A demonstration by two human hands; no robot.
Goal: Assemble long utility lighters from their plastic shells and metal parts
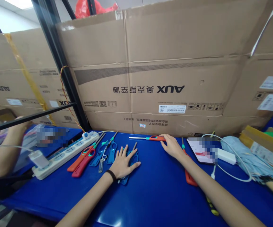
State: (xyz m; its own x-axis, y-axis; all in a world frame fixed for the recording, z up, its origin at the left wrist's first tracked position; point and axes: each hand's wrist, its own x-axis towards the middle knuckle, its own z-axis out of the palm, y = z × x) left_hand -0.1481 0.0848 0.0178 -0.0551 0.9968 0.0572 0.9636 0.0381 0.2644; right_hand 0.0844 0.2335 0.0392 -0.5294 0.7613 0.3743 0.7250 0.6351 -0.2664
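Observation:
My right hand (173,146) is at the back of the blue tabletop. Its fingers and thumb are closed on the handle end of an orange long-nosed lighter (154,138), whose metal tube points left. My left hand (122,162) lies with fingers spread over a blue lighter casing (134,157), partly hiding it. Just left of it are two more blue casings, (112,151) and a clear fuel tank (101,165). Further left rest an orange lighter (79,157) and a red lighter (83,165). Another red-orange lighter (190,176) lies partly under my right forearm.
A white power strip (66,153) runs along the left side, with a charger (39,159) plugged in. On the right are a phone (197,149), a white adapter (226,156) with cable, and a folded light-blue umbrella (247,160). Large cardboard boxes (150,47) stand behind. Another person's arm (11,148) is at left.

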